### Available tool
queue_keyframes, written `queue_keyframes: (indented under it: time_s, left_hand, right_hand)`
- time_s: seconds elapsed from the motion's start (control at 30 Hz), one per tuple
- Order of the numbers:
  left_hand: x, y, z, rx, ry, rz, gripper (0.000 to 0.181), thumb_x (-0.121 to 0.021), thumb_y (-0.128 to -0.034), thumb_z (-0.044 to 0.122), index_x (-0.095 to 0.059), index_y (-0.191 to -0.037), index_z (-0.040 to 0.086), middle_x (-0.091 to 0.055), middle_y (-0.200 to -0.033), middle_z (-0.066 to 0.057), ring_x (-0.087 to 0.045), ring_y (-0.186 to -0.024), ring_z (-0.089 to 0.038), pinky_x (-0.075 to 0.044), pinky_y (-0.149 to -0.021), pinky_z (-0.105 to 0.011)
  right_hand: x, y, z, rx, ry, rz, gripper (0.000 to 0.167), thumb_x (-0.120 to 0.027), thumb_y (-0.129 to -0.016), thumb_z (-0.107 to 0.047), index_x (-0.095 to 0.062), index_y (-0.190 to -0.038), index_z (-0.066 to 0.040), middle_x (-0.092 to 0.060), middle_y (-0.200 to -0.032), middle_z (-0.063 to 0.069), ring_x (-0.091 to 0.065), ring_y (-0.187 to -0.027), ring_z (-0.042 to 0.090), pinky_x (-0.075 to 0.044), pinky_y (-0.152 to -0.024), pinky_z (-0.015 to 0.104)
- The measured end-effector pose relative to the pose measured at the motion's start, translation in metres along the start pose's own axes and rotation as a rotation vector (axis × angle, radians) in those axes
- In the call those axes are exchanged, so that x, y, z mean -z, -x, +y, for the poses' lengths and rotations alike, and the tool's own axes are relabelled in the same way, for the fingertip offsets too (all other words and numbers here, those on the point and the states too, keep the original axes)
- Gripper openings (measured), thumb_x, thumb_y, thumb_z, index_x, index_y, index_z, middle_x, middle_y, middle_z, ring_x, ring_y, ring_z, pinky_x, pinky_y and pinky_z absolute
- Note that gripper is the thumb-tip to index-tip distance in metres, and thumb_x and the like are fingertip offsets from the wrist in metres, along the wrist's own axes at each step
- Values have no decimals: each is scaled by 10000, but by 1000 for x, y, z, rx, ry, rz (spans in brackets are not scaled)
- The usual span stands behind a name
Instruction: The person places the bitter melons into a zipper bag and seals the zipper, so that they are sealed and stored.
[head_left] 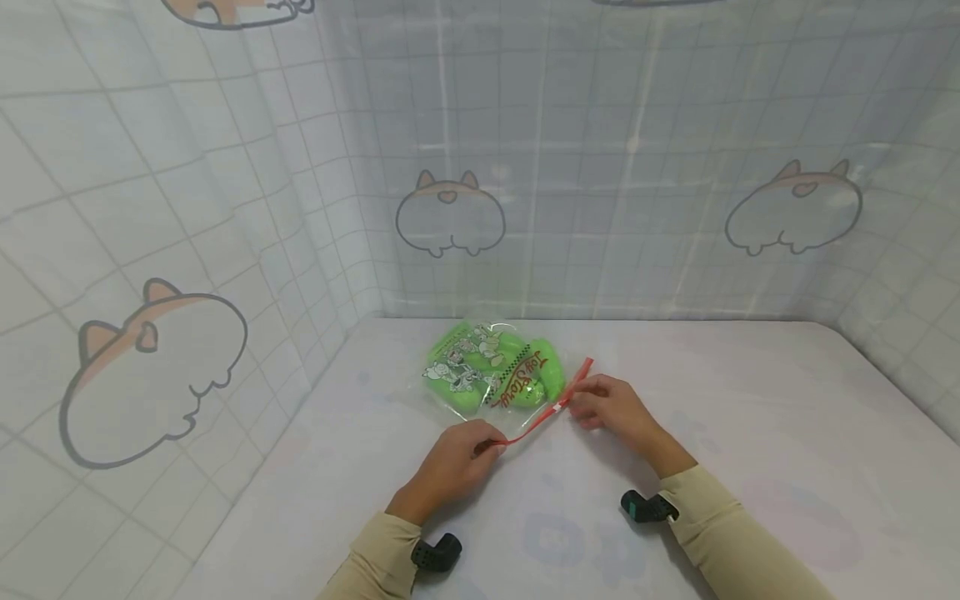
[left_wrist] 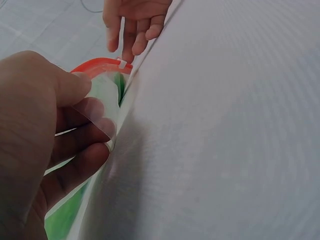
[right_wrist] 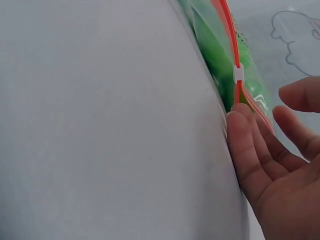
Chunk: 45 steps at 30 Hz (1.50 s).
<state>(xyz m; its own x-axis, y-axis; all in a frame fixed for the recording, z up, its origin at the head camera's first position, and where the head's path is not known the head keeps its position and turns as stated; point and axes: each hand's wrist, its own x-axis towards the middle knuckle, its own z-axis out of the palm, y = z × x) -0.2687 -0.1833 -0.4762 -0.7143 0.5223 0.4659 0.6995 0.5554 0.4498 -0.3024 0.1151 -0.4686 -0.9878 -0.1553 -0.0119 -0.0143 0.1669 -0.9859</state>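
Note:
A clear slider zip bag [head_left: 459,402] with "Toy Story" print lies on the white table, several rounded bright green items [head_left: 551,367] inside; their kind is unclear. Its red zip strip [head_left: 534,423] faces me, slanting up to the right. At the strip's left end, my left hand [head_left: 459,462] pinches the bag's corner between thumb and fingers. My right hand [head_left: 611,412] is at the strip's right part, fingers against the edge and thumb held apart in the right wrist view. A white slider [right_wrist: 238,73] sits on the strip just beyond those fingers, where the two red edges part.
A white cloth with faint prints covers the table [head_left: 750,400]. Gridded curtains [head_left: 600,208] with cartoon animal drawings hang behind and along both sides. Dark wrist devices [head_left: 437,553] are worn at both sleeves.

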Motion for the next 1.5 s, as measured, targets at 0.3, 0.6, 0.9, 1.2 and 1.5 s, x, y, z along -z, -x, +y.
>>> queue_keyframes:
  time_s: [0.3, 0.6, 0.9, 1.2, 1.5]
  left_hand:
    - [0, 0, 2, 31, 10, 6, 100, -709, -916, 109, -748, -970, 183, -630, -851, 140, -552, -761, -37, -502, -690, -253]
    - [-1, -1, 1, 36, 37, 71, 88, -726, -912, 107, -754, -961, 174, -627, -848, 143, -553, -766, -39, -502, -674, -242]
    - [-2, -2, 0, 22, 39, 104, 87, -732, -909, 99, -756, -963, 163, -642, -863, 134, -561, -768, -36, -514, -675, -240]
    - [-1, -3, -1, -1, 37, 138, 107, -759, -880, 65, -758, -950, 146, -657, -861, 110, -572, -766, -41, -520, -672, -242]
    - [-2, -3, -4, -42, 75, 159, 113, -755, -879, 47, -761, -947, 137, -672, -860, 95, -596, -760, -36, -534, -660, -231]
  right_hand:
    - [-8, 3, -6, 139, 284, -21, 226, -690, -911, -60, -718, -1134, -33, -698, -1029, 85, -654, -879, 225, -573, -691, 323]
    - [-17, -1, -7, 348, 607, 35, 168, -726, -860, -16, -756, -997, -109, -688, -949, -13, -631, -865, 147, -543, -754, 326]
    - [-18, -3, -6, 557, 807, 105, 129, -805, -824, -87, -762, -928, -150, -574, -937, -10, -593, -832, 126, -520, -718, 315]
    - [-19, -8, -5, 652, 882, 87, 161, -843, -800, -108, -791, -943, -160, -564, -963, -36, -566, -821, 119, -509, -692, 284]
    - [-18, -10, -6, 677, 923, 51, 131, -854, -810, -161, -800, -929, -158, -602, -975, -9, -574, -852, 130, -529, -728, 286]
